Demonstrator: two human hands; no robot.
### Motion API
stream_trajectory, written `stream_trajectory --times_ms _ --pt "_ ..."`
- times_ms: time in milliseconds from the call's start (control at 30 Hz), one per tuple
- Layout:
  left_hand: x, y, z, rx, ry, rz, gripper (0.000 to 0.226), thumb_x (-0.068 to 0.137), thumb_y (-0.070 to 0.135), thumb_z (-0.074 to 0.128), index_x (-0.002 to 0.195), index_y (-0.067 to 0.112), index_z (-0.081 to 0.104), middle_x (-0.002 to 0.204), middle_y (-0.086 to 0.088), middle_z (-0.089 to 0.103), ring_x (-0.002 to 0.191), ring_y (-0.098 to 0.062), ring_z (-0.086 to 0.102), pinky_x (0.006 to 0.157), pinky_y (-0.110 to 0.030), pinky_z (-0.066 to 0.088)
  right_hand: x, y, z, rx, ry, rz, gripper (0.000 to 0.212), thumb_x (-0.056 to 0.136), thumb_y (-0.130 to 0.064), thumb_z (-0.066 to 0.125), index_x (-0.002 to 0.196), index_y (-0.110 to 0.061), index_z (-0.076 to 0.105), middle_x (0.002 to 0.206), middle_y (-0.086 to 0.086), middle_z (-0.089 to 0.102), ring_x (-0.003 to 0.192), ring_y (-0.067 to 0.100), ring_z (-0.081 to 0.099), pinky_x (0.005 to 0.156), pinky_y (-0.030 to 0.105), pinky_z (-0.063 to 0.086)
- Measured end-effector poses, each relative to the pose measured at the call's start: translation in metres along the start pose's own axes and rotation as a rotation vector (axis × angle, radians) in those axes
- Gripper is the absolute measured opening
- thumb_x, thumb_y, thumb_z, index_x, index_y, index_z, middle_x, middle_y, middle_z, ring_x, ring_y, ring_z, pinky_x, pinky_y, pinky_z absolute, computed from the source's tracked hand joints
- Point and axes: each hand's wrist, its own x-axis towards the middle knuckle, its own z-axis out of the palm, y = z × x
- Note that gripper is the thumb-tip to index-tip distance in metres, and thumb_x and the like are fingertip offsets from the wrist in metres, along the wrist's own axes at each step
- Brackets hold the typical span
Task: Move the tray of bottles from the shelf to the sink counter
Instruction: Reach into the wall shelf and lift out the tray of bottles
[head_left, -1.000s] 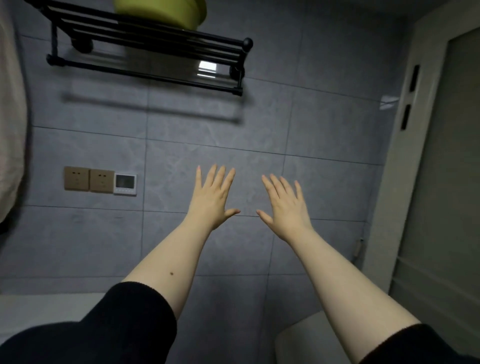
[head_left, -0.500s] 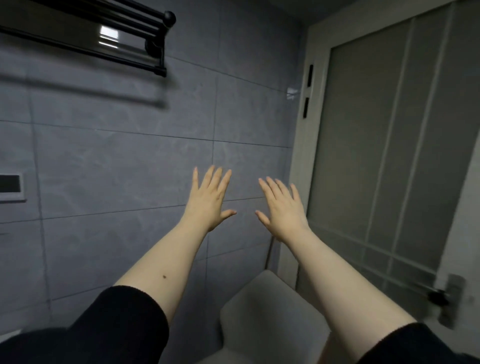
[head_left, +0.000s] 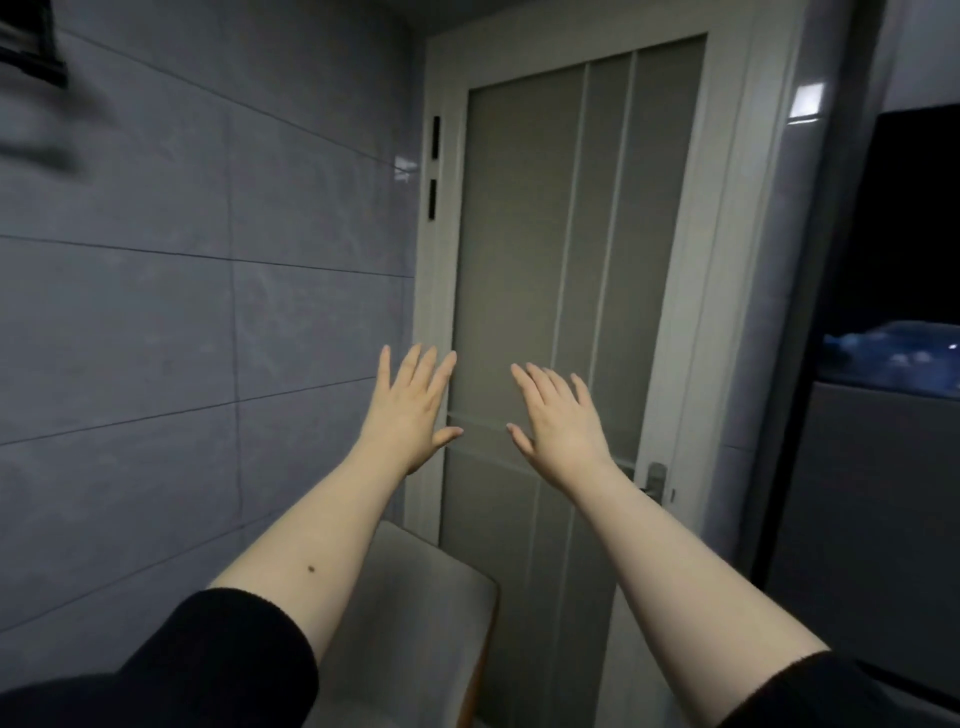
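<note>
Grey tile wall (head_left: 156, 312) and door (head_left: 561, 260) fill my view; tray and bottles are out of sight. Left hand (head_left: 410, 415) and right hand (head_left: 558, 421) are spread flat, empty, seemingly readied for carrying.

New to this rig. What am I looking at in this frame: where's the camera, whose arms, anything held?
There is no robot here. The one camera sits on a person's head, wide-angle, looking forward and down, so the two bare arms reaching out are the wearer's own. The left hand and right hand are both raised with fingers spread, palms facing away, and neither holds anything. Behind them is a white door with frosted panels and a handle, with a grey tiled wall to the left. A pale flat surface sits low down; what it is I cannot tell. No tray, bottles or sink counter show here.
</note>
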Motion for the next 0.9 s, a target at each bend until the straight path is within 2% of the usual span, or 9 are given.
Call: stream_trajectory --times_ms 300,433,533,633,800,900 --pt "0.039 0.102 -0.015 -0.208 0.102 0.139 0.087 0.089 0.06 0.041 0.152 0.012 0.004 0.158 -0.01 0.017 0.148 -0.027 0.007 0.119 -0.049 0.001 -0.044 0.089 -0.032 -0.134 -0.013 0.084 0.063 0.087 -0.033 0.054 0.14 -0.011 0.027 0.14 0.01 0.044 0.126 0.028 0.041 0.109 0.045 0.028" --pt "0.056 0.157 -0.034 -0.304 0.164 0.228 0.079 0.09 0.055 0.045 0.149 0.01 0.019 0.15 -0.012 0.03 0.143 -0.03 0.021 0.118 -0.045 0.012 -0.07 0.14 -0.058 -0.219 0.03 0.118 0.05 0.087 -0.029 0.054 0.13 -0.008 0.041 0.122 0.011 0.057 0.107 0.03 0.054 0.094 0.042 0.041" --pt "0.066 0.195 -0.049 -0.378 0.202 0.315 0.067 0.088 0.047 0.053 0.139 0.006 0.039 0.135 -0.015 0.047 0.128 -0.032 0.042 0.109 -0.043 0.03 -0.089 0.177 -0.079 -0.266 0.053 0.139 0.042 0.086 -0.026 0.056 0.122 -0.008 0.047 0.11 0.011 0.062 0.097 0.031 0.058 0.085 0.042 0.045" --pt "0.076 0.231 -0.062 -0.445 0.241 0.393 0.054 0.085 0.041 0.059 0.123 0.003 0.054 0.115 -0.016 0.059 0.108 -0.035 0.056 0.09 -0.042 0.045 -0.109 0.21 -0.101 -0.311 0.069 0.169 0.037 0.084 -0.023 0.058 0.117 -0.008 0.051 0.106 0.012 0.063 0.092 0.03 0.059 0.081 0.042 0.047" --pt "0.089 0.284 -0.086 -0.526 0.311 0.473 0.045 0.093 0.039 0.048 0.126 0.009 0.049 0.119 -0.009 0.058 0.109 -0.027 0.054 0.084 -0.034 0.042 -0.141 0.256 -0.127 -0.39 0.045 0.244 0.037 0.083 -0.022 0.06 0.116 -0.006 0.052 0.104 0.014 0.064 0.092 0.032 0.061 0.08 0.043 0.049" --pt "0.098 0.316 -0.101 -0.581 0.321 0.508 0.042 0.094 0.037 0.048 0.125 0.008 0.049 0.118 -0.01 0.057 0.107 -0.028 0.055 0.079 -0.034 0.042 -0.158 0.283 -0.14 -0.447 0.043 0.286 0.037 0.08 -0.021 0.062 0.112 -0.006 0.054 0.1 0.014 0.065 0.09 0.033 0.061 0.078 0.041 0.049"
